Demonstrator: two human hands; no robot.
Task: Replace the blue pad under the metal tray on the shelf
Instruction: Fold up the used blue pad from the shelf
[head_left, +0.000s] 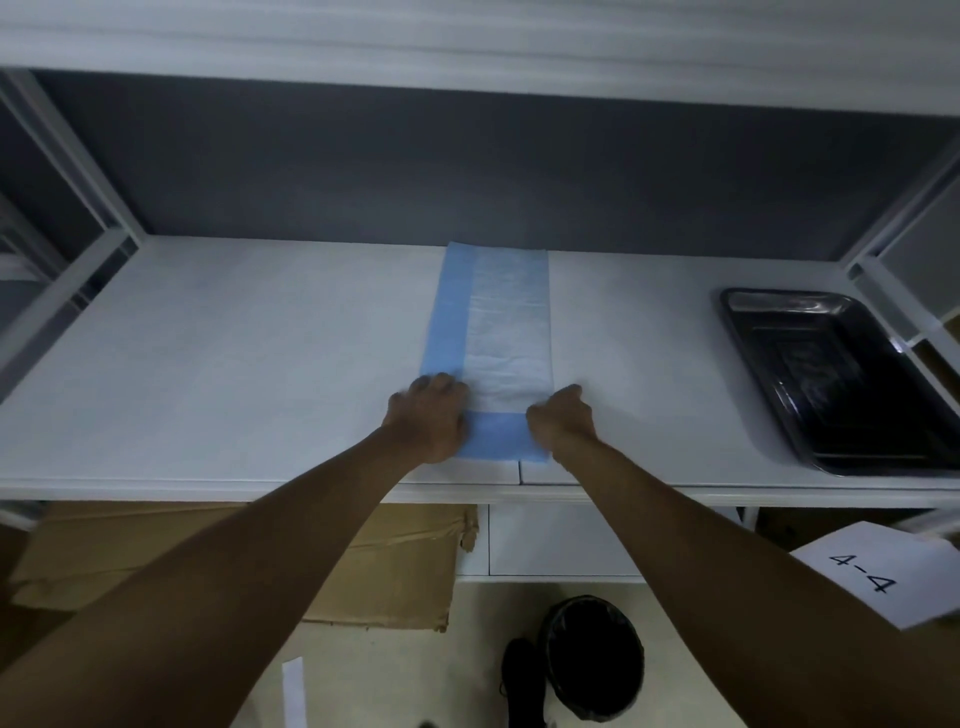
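your pad (496, 332) lies lengthwise at the middle of the shelf (234, 353), your left hand (428, 421) and right hand (563, 418) on its near end. the tray (841, 379) sits well apart at the shelf's right end.

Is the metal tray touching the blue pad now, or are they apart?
Apart. The head view shows bare white shelf between the blue pad, mid-shelf, and the metal tray at the right end.
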